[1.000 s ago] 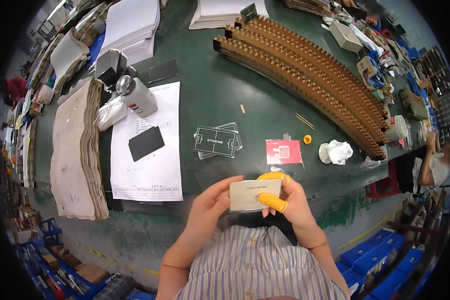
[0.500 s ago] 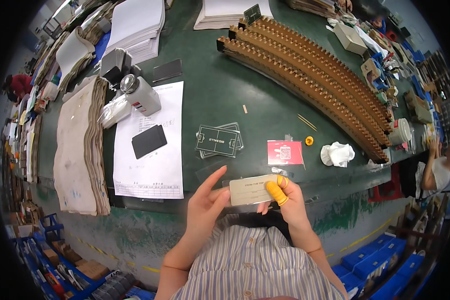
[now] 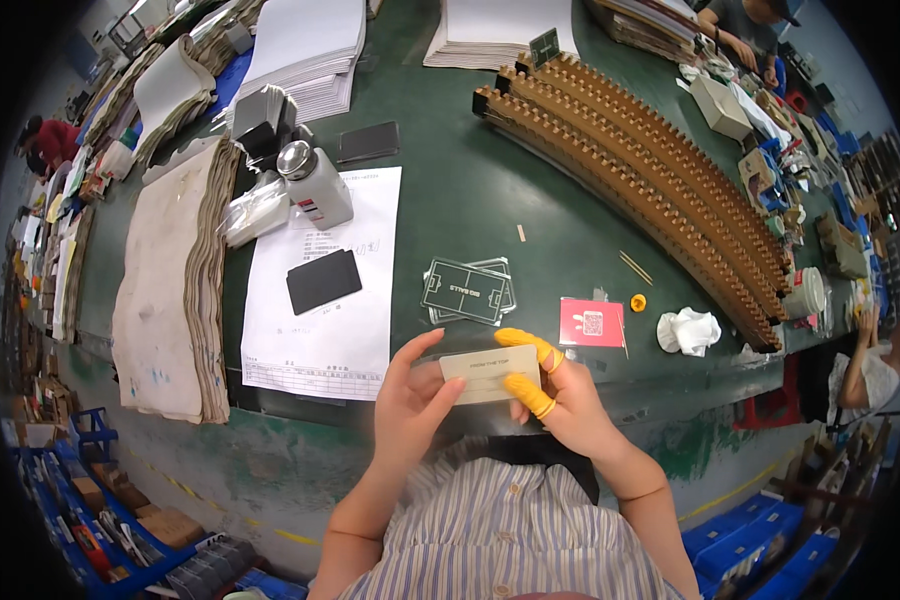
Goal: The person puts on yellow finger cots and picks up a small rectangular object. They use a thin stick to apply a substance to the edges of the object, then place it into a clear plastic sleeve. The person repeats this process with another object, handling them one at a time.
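Observation:
A pale beige card (image 3: pixel 482 378) with small dark print is held level between both hands, just off the table's near edge. My left hand (image 3: pixel 410 405) pinches its left end, thumb on top and index finger stretched past the far side. At the right end, my right hand (image 3: pixel 570 405) presses its thumb on the card. Yellow finger cots cover that thumb and the index finger, which points up over the card's far edge. Beyond the hands lies a small stack of dark green cards (image 3: pixel 465 290) with white line drawings. A red card (image 3: pixel 592 322) with a square code lies to the right.
Curved brown slotted racks (image 3: pixel 630 170) run along the right. A crumpled white cloth (image 3: pixel 688 331) and a yellow finger cot (image 3: pixel 638 302) lie nearby. On the left are a pump bottle (image 3: pixel 320 185), black cards (image 3: pixel 325 281) on a printed sheet (image 3: pixel 320 350), and stacked boards (image 3: pixel 165 290).
The view has shifted, so the table's things appear further right. My right index finger has lifted and stretched out from the card. My left fingers have come in closer on its left end.

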`<state>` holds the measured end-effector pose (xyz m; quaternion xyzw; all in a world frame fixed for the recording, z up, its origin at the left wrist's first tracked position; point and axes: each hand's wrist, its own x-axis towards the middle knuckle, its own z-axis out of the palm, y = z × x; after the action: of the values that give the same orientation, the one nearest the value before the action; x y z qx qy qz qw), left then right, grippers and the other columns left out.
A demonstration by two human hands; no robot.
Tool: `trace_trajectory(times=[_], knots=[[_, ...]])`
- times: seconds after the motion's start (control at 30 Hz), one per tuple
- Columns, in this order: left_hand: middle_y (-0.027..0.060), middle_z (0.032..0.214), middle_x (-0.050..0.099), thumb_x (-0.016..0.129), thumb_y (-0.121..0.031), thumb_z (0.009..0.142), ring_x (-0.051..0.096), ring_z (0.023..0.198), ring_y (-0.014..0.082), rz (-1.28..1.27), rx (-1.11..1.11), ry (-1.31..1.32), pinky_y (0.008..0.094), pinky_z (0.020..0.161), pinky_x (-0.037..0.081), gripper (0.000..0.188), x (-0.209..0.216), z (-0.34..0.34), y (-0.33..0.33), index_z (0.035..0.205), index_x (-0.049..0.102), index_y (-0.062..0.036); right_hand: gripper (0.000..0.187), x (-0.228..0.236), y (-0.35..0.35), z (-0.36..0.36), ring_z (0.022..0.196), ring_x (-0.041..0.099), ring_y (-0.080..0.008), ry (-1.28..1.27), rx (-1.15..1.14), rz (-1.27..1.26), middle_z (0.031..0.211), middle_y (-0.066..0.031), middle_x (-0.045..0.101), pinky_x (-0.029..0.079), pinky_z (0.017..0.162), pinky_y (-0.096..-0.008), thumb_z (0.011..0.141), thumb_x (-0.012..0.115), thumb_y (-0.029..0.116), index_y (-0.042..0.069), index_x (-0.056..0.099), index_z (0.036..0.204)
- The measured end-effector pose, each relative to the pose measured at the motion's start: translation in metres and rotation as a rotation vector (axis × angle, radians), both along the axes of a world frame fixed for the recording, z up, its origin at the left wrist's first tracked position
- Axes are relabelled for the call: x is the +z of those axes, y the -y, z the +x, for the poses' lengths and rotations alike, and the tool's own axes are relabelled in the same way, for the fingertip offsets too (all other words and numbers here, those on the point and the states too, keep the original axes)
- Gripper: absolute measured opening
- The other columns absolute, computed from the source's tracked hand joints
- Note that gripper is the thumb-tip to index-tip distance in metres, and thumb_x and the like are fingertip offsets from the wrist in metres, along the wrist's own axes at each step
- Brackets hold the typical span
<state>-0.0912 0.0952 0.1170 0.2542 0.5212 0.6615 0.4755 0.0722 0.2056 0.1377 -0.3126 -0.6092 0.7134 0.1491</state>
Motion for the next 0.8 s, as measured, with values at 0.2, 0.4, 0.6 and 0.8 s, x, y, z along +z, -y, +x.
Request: trace_trajectory(times=[0.2,0.4,0.6,0.8], knots=[[0.0117,0.111,0.062,0.061,0.008,0.086,0.062,0.101,0.0148,0.025,0.020,0.112,0.0263,0.087,0.050,0.049,-0.008,-0.010,0.007,0.132,0.045,-0.0003,0.055,0.029,-0.012,-0.025,0.093,0.059,-0.0270,0.323,0.286,0.606,0.114,-0.0161,0.054,0.048,0.083,-0.0353,0.092,0.061,0.027,0.005,0.042,0.140],[0.0085,0.117,0.055,0.060,0.005,0.088,0.056,0.107,0.0141,0.033,-0.035,-0.209,0.0274,0.088,0.049,0.040,-0.023,-0.020,0.011,0.126,0.052,-0.0022,0.050,0.035,-0.057,-0.062,0.116,0.050,-0.0328,0.355,0.188,1.099,0.125,-0.0161,0.053,0.041,0.098,-0.0392,0.085,0.067,0.023,0.000,0.053,0.127],[0.0102,0.119,0.053,0.063,-0.001,0.085,0.054,0.111,0.0271,0.011,-0.054,-0.774,0.0363,0.093,0.045,0.034,-0.013,-0.032,0.000,0.118,0.058,-0.0041,0.061,0.023,-0.070,-0.090,0.113,0.051,-0.0326,0.571,0.467,1.345,0.118,-0.0181,0.056,0.041,0.096,-0.0392,0.075,0.075,0.028,-0.004,0.055,0.123],[0.0131,0.129,0.048,0.068,-0.009,0.081,0.040,0.125,0.0331,-0.132,0.025,-1.156,0.0461,0.103,0.031,0.045,-0.017,-0.036,-0.003,0.124,0.054,-0.0030,0.057,0.022,-0.089,-0.107,0.105,0.052,-0.0317,0.645,0.589,1.275,0.104,-0.0179,0.058,0.041,0.091,-0.0385,0.068,0.079,0.027,-0.004,0.060,0.112]])
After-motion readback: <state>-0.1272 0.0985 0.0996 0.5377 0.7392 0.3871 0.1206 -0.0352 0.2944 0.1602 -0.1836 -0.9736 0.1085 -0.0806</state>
